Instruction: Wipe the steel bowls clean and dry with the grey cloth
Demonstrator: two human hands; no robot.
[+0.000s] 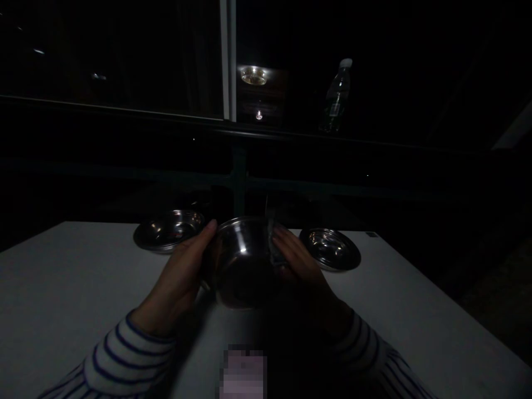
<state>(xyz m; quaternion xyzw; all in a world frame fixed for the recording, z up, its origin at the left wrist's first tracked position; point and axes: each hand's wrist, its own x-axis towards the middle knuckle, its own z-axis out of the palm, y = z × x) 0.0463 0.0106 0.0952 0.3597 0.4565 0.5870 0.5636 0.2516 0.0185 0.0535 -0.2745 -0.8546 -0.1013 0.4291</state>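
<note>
A shiny stainless steel pot [245, 266] is held tilted above the white table, its outer side and base facing me. My left hand [185, 271] grips its left side, thumb near the rim. What looks like a thin grey cloth [274, 246] lies between the pot's right side and my right hand [301, 263], whose fingers press it against the metal. Deep shadow hides the lower part of my right hand and much of the pot's base. Striped sleeves cover both forearms.
On the white table [95, 277], a steel basin [168, 233] sits at the far left and another steel basin [330, 249] at the far right. A blurred-out pink patch [243, 377] is at the near edge. A clear plastic bottle [338, 94] stands beyond, by the dark window.
</note>
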